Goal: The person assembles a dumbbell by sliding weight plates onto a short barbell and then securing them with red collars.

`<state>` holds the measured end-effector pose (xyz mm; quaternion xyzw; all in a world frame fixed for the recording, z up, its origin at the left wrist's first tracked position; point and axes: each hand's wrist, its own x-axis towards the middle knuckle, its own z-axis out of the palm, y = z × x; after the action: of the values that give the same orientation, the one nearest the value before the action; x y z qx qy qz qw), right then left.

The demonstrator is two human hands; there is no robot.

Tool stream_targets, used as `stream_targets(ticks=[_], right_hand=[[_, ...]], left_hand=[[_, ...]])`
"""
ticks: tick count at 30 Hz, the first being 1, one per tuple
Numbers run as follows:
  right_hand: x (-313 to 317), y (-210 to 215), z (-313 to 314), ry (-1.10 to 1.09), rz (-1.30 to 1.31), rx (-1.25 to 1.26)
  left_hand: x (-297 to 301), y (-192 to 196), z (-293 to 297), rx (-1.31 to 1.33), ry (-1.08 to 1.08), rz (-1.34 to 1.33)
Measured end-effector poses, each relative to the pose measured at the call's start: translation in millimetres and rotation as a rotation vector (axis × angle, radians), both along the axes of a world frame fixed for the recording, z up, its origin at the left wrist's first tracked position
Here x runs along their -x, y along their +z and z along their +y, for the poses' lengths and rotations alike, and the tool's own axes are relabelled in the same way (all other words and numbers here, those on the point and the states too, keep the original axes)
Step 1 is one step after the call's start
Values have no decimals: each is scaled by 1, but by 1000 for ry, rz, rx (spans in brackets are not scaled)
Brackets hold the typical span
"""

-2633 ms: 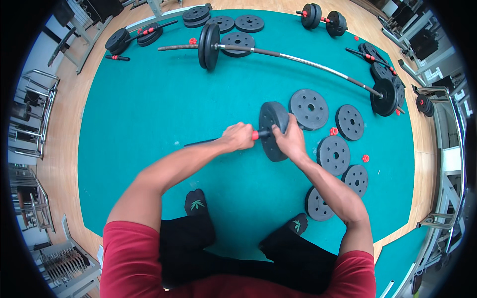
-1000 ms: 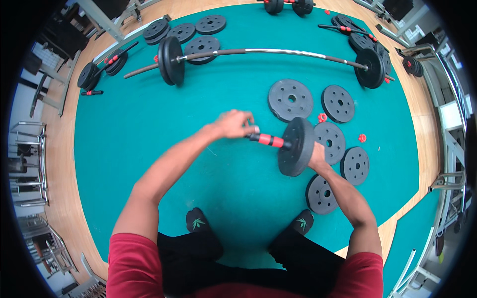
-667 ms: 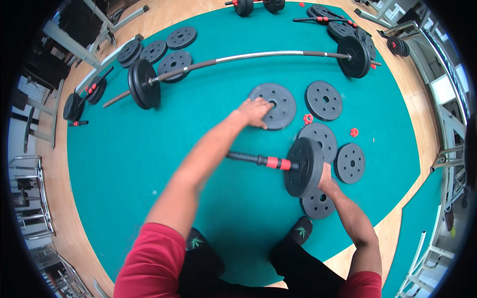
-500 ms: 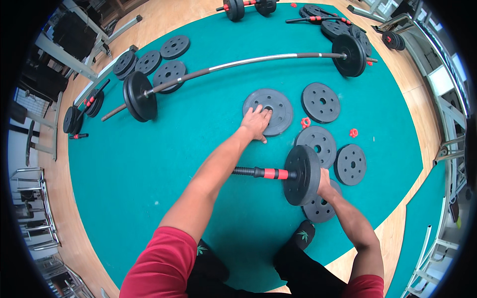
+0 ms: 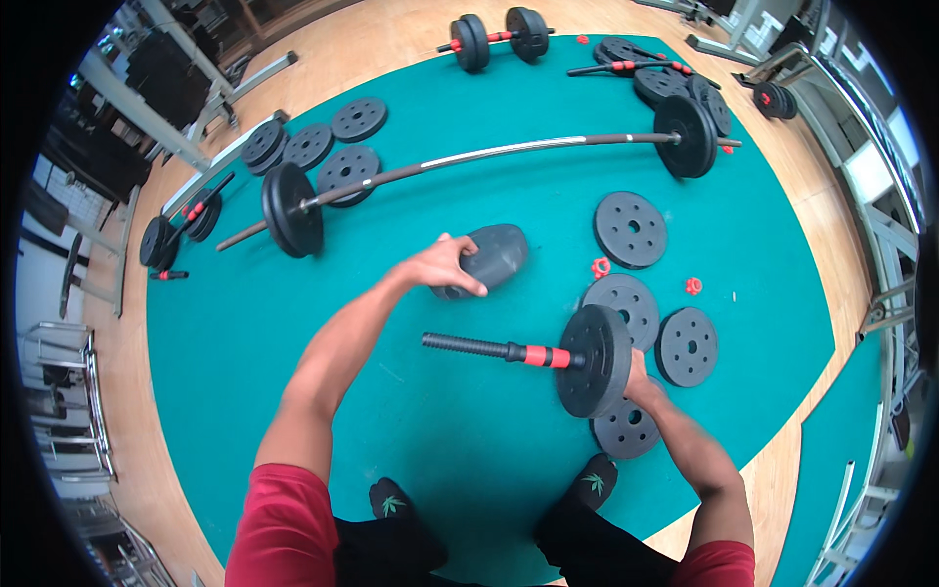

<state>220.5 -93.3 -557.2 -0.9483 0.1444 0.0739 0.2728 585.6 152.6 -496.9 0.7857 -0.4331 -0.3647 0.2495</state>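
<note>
My left hand [image 5: 442, 266] grips a round black weight plate [image 5: 494, 256] and holds it tilted just above the teal mat [image 5: 245, 352]. My right hand [image 5: 638, 380] is mostly hidden behind a black plate [image 5: 593, 360] mounted on a short dumbbell bar [image 5: 489, 348] with a red collar. It holds the bar's right end, and the bar's bare left end points toward my left arm. Loose black plates [image 5: 686, 345] lie flat on the mat next to the dumbbell, with two small red collars [image 5: 693, 286] among them.
A long barbell [image 5: 489, 157] with a plate at each end lies across the mat beyond my hands. More plates [image 5: 311, 145] and dumbbells [image 5: 494, 35] lie at the mat's far edge. Metal racks [image 5: 156, 78] stand on the wooden floor at the left. My feet [image 5: 391, 504] rest on the mat's near edge.
My left hand let go of the dumbbell bar, reached out to a flat plate beyond it and lifted that plate toward me. My right hand kept holding the dumbbell's right end.
</note>
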Motion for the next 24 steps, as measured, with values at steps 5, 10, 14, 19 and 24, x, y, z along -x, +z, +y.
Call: stream_targets(ticks=[5,10,14,19,24], right_hand=[[-7,1,4,19,32,64],[-13,8,2,115,1,113],[-29,15,8,30,114,121],[-44,11,27,14,103,168],[-72,20,38,168,157,229]], left_hand=[[4,1,110,289,664,734],[71,-18,206,531,914,719],[120,-33,257,634,1099,797],[151,-22,255,634,1107,738],[130,-2,254,385,1060,638]])
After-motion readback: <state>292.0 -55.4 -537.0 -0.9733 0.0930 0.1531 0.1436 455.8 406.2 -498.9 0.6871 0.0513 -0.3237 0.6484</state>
